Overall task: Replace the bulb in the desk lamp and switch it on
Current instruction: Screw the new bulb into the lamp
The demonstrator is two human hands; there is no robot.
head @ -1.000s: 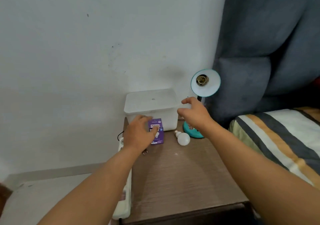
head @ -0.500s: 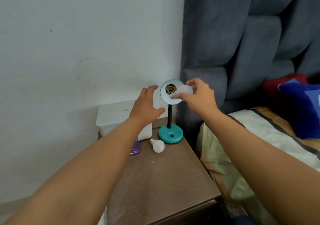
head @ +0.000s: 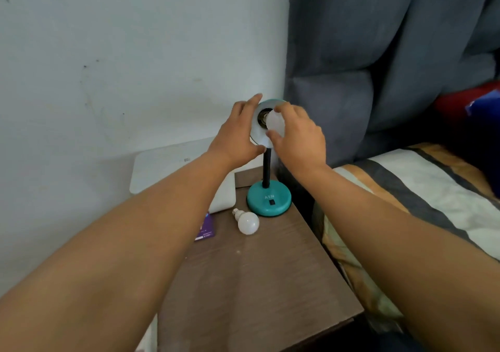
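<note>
A teal desk lamp stands at the back of the brown bedside table on a round base (head: pixel 269 200), with a black neck and a shade (head: pixel 259 128) facing me. My right hand (head: pixel 299 137) grips a white bulb (head: pixel 275 121) whose screw end sits at the socket inside the shade. Curled around the shade's left rim, my left hand (head: pixel 234 137) steadies it. A second white bulb (head: pixel 246 221) lies loose on the table in front of the base.
A white lidded box (head: pixel 173 167) sits at the table's back left. A purple bulb carton (head: pixel 206 228) lies beside it, partly under my left forearm. A grey padded headboard (head: pixel 378 54) and a striped bed (head: pixel 422 189) lie to the right. The table's front edge (head: pixel 324 327) is near.
My right hand brought the bulb from in front of the shade to the socket. My left hand closed onto the shade's left rim. The view moved closer and lower.
</note>
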